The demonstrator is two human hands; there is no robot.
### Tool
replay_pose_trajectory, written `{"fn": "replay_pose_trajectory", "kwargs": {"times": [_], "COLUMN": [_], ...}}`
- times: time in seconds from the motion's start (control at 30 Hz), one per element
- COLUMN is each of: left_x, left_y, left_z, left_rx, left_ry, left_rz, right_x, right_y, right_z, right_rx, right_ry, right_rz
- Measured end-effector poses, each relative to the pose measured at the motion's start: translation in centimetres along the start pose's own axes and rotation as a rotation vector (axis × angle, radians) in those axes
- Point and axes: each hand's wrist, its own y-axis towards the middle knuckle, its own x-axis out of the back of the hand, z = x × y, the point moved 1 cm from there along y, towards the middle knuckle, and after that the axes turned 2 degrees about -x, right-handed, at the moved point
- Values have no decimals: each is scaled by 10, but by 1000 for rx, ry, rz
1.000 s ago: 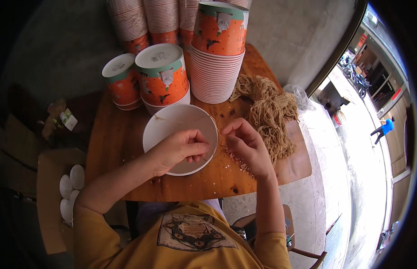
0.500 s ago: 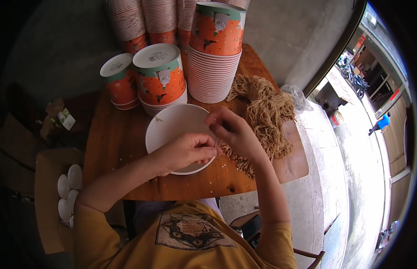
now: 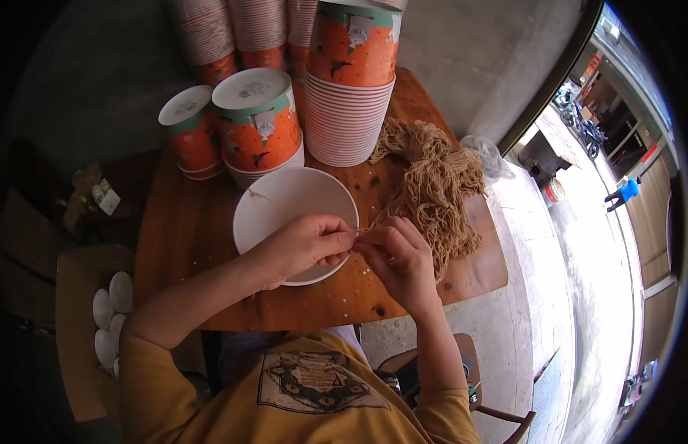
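One brown wooden table [image 3: 192,248], one white round bowl [image 3: 296,198]! At the bowl's right, left hand [image 3: 316,244] and right hand [image 3: 398,257] pinch tight, contents unclear; beyond, one tan stringy heap [image 3: 446,196].

We see a grey wall [image 3: 470,66] behind the wooden tabletop [image 3: 182,240]. Bright daylight washes the pale floor [image 3: 503,333] on our right, near a chair [image 3: 507,419].

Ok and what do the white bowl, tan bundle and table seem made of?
White bowl: probably coated paper, smooth with a thin rim, though plastic is possible. Tan bundle: likely yarn or string, matte, in loose wavy strands; fibre unclear. Table: apparently varnished wood, with grain, dark knots and a pale sheen.
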Motion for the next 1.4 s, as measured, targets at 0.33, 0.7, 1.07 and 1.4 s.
{"fn": "replay_pose_trajectory", "kwargs": {"times": [0.33, 0.7, 1.07, 1.4], "left_x": [4, 1, 2, -24], "left_y": [7, 5, 4, -1], "left_z": [5, -5, -8, -7], "left_rx": [-101, 233, 144, -839], "left_ry": [44, -228, -223, 947], "left_rz": [38, 19, 21, -256], "right_x": [-8, -21, -15, -13], "right_y": [-11, -28, -34, -22], "right_z": [-6, 13, -3, 5], "right_rx": [-268, -265, -442, -433], "right_ry": [184, 259, 471, 297], "right_rz": [-14, -44, -106, -69]}}
